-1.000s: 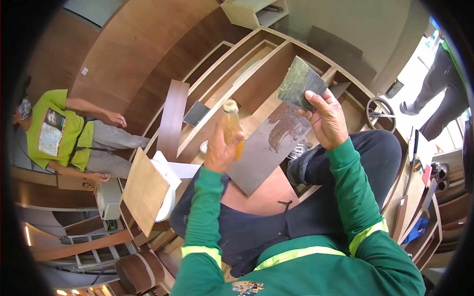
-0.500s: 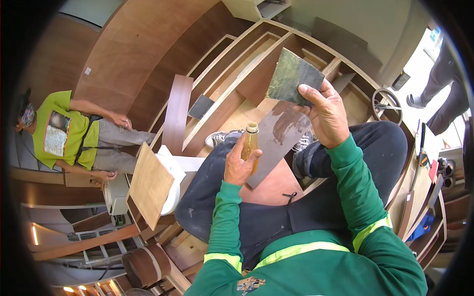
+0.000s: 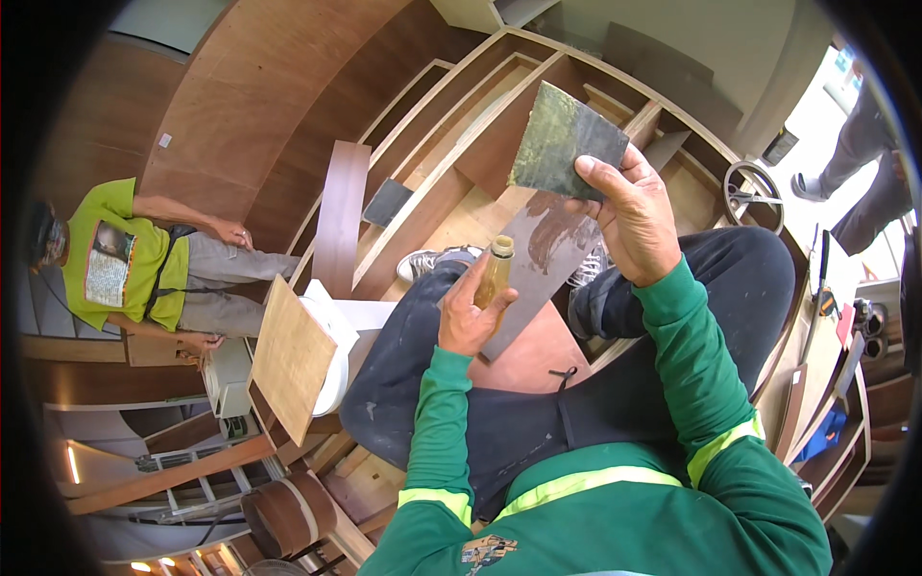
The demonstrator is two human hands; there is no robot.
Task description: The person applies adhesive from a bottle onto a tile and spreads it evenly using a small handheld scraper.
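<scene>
Here, your left hand (image 3: 471,317) is wrapping a likely slick bottle (image 3: 496,275) below its neck, the surest hold; beyond, your right hand (image 3: 636,219) is pinching a seemingly light, stiff sheet (image 3: 562,142) by its near edge.

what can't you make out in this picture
Head view:
- Bottle: part of its body, hidden by the left hand around it.
- Green-grey sheet: its far face, turned away from the camera.
- Smeared board: part of its surface, covered by the right hand and bottle.
- Person at right: head, cut off by the dark rim.
</scene>
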